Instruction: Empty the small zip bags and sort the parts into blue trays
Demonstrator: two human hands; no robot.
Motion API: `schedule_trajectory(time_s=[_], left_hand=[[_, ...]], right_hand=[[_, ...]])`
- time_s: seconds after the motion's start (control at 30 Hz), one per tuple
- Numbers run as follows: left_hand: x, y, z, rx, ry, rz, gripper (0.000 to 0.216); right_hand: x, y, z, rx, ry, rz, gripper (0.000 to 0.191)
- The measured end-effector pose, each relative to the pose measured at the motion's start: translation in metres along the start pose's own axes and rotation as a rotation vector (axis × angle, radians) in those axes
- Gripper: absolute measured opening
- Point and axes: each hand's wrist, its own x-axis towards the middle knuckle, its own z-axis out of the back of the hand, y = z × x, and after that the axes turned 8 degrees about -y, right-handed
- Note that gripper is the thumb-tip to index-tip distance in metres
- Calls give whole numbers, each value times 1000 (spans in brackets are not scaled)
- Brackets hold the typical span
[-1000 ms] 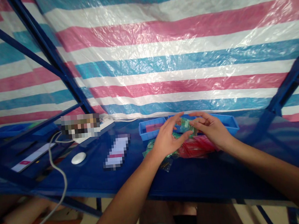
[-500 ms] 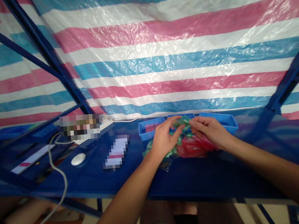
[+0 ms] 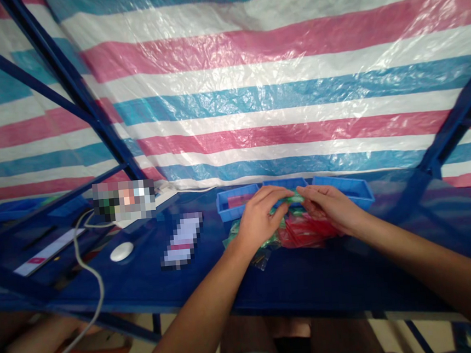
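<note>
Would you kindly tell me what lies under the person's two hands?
Green plastic bags and red plastic bags lie below on the blue table. The left hand covers part of the green ones, the right hand part of the red; anything directly behind them is hidden.

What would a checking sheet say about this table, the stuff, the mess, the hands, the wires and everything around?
Surface: blue table, shiny in places.
Job's things: green packet, held; red packets and loose green packets below; blue bins behind.
Clutter: white oval object, blurred phone-shaped item.
Hands: right hand pinches the green packet; left hand close by, grip unclear.
Cables: white cable, left side.
Surroundings: striped sheet, blue frame.
</note>
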Motion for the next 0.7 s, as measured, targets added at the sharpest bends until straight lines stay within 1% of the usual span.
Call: schedule_trajectory(time_s=[0.07, 0.13, 0.2, 0.27, 0.33, 0.4, 0.5, 0.53, 0.6, 0.7], left_hand=[[-1, 0, -1, 18, -54, 67, 22], [-1, -1, -1, 32, -92, 142, 29], [0, -2, -1, 16, -86, 197, 40], [1, -5, -1, -13, -44, 188, 42], [2, -7, -1, -37, 13, 126, 36], [2, -7, -2, -54, 61, 66, 35], [2, -6, -3, -22, 79, 44, 49], [1, -6, -4, -5, 81, 45, 51], [0, -4, -4, 10, 92, 49, 48], [-1, -1, -4, 14, 90, 63, 34]], right_hand=[[-1, 1, -1, -38, -30, 78, 44], [-1, 1, -2, -71, -54, 163, 39], [-1, 1, -1, -122, -45, 244, 40], [0, -1, -1, -144, -24, 283, 40], [1, -3, 1, -106, -19, 269, 41], [1, -5, 2, -36, -48, 235, 48], [2, -4, 3, 53, -85, 171, 59], [2, -4, 3, 69, -86, 150, 58], [2, -3, 3, 88, -85, 115, 55], [3, -2, 4, 102, -91, 100, 47]])
